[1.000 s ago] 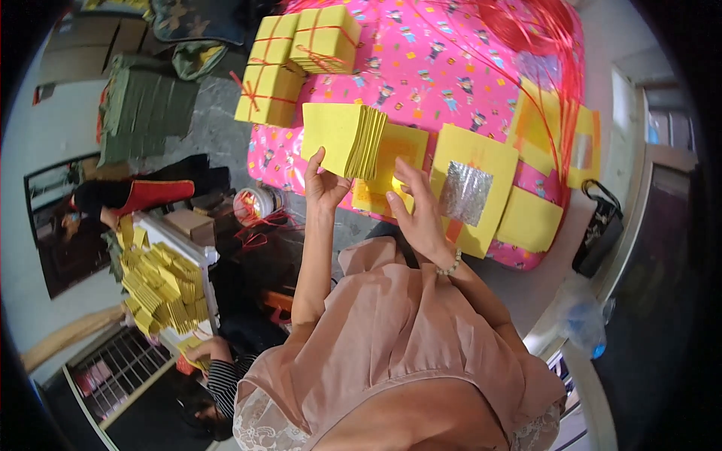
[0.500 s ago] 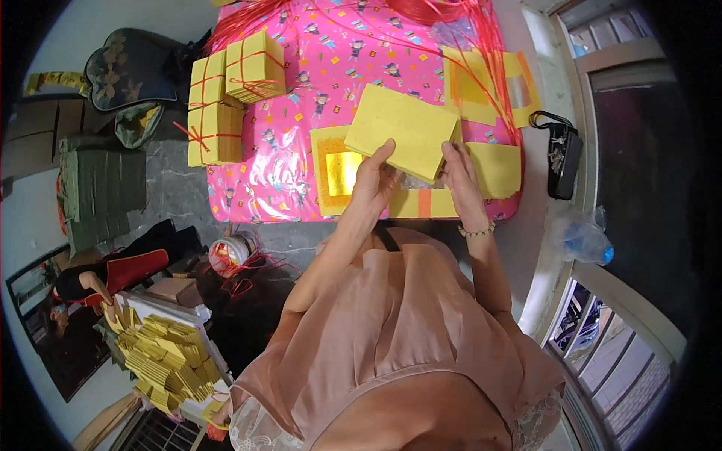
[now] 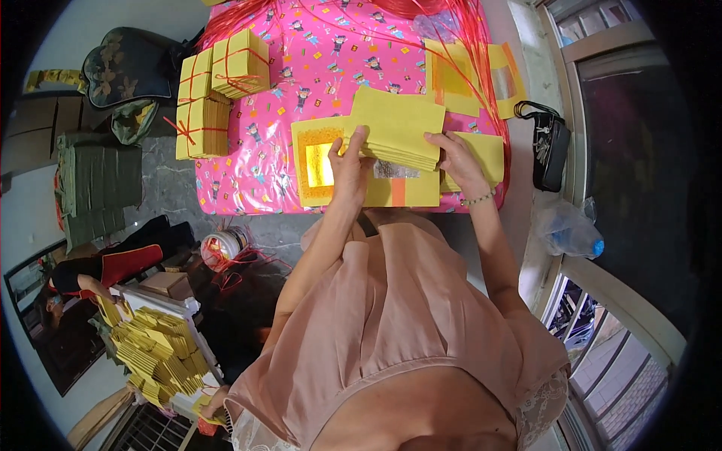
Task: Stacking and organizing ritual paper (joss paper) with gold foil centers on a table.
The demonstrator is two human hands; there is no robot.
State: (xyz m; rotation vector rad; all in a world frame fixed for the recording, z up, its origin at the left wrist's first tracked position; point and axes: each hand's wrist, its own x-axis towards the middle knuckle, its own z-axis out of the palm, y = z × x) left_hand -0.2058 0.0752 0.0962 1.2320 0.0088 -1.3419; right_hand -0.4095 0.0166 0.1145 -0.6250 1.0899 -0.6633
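A stack of yellow paper sheets (image 3: 398,120) is held tilted above the table, its lower edge showing several layers. My left hand (image 3: 349,169) grips the stack's near left side, thumb on top. At the near right corner, my right hand (image 3: 460,164) has its thumb on the top sheet and its fingers at the side. Under the stack lie yellow joss papers (image 3: 302,197), one with a gold foil square (image 3: 319,165), another with a silver patch (image 3: 397,170) and an orange stripe. More plain yellow paper (image 3: 485,154) lies beside my right hand.
Yellow bundles tied with red string (image 3: 203,128) stand at the left of the pink-covered table (image 3: 263,169). Red strings (image 3: 474,30) trail over the far right. A black pouch (image 3: 551,154) lies on the right ledge. At lower left, people's hands (image 3: 213,404) are by piled yellow paper (image 3: 162,349).
The held stack has tipped, so its layered near edge now shows. My left hand has moved left and its fingers have spread somewhat; the whole view has shifted slightly.
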